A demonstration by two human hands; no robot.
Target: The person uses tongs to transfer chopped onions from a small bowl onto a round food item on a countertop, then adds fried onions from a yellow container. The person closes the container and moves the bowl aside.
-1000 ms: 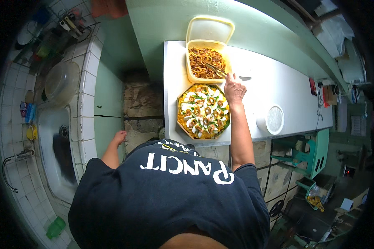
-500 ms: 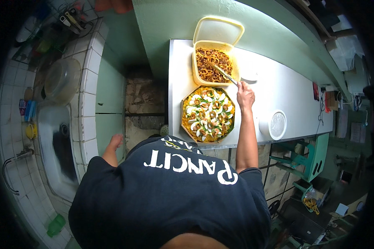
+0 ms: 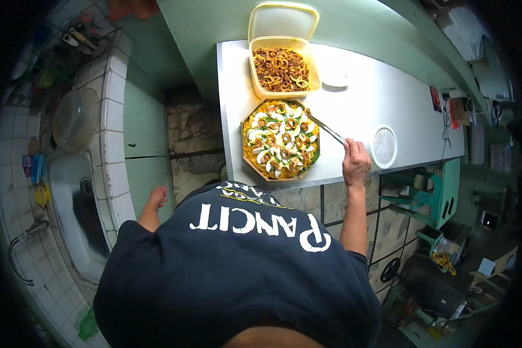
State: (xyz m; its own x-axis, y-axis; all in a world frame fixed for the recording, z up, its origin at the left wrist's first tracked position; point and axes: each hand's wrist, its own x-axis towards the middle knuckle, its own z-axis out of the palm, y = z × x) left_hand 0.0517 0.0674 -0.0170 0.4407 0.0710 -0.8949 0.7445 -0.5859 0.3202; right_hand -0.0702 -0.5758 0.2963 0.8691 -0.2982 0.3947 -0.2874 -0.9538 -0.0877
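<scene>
Metal tongs [image 3: 329, 130] are gripped by their near end in my right hand [image 3: 356, 162]. Their tips, with what looks like a small brown piece at them, are at the upper right edge of an octagonal tray [image 3: 244, 152]. Yellow noodles fill it, topped with egg slices [image 3: 253, 135], greens and brown squid rings. Directly behind stands a yellow-rimmed plastic tub [image 3: 314, 75], its lid [image 3: 284, 23] tipped back, holding brown sauced rings [image 3: 280, 68]. My left hand [image 3: 157, 197] hangs beside my body, away from the table, empty with fingers loosely apart.
On the white table [image 3: 354, 110] are a round white-rimmed container [image 3: 384, 147] at right and a white dish [image 3: 335, 80] beside the tub. A tiled sink [image 3: 69, 191] lies to the left. A green plastic chair [image 3: 446, 194] stands below the table's right end.
My right hand has drawn back toward me, taking the tongs out of the tub to the tray's right edge. The whole view has shifted slightly. My left hand still hangs at my side.
</scene>
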